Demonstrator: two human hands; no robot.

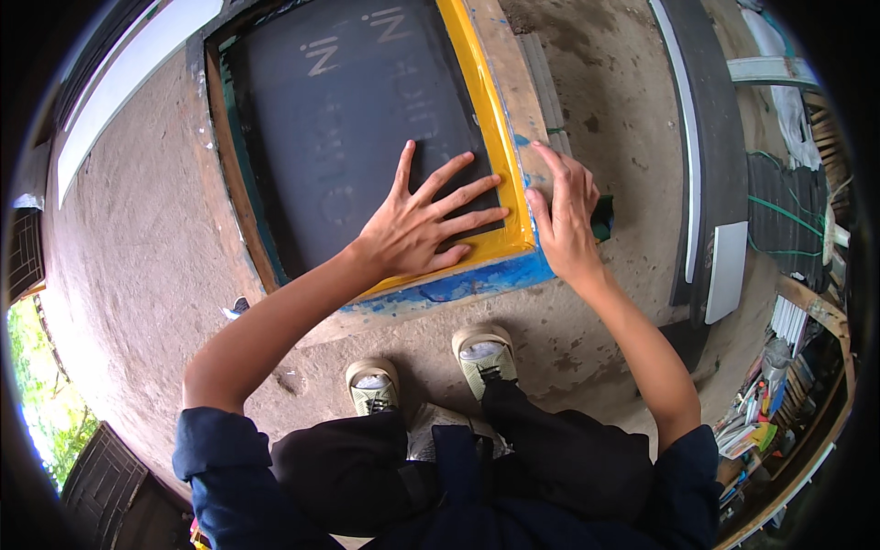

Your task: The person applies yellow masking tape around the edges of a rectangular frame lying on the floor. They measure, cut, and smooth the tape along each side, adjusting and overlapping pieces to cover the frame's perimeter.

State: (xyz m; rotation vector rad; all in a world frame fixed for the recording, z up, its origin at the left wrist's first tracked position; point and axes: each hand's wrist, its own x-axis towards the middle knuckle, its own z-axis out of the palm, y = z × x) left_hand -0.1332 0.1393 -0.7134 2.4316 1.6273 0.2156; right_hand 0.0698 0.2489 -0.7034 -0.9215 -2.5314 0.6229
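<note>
The wooden frame (511, 73) lies in front of the person, its near edge just beyond the shoes (483, 356). Over its near right corner the left hand (408, 225) is spread wide, palm down across the dark panel (321, 137), fingertips reaching the yellow strip (492, 119) along the inner edge; it holds nothing, and how hard it presses I can't tell from here. At the frame's right rail, close to that corner, the right hand (570, 220) is half curled, thumb and forefinger apart; whether it pinches the wood is unclear. I'd judge the rails stiff and fairly solid, the panel thin and easily marked, the glossy strip a little slippery; the bare wooden sides look the best hold.
</note>
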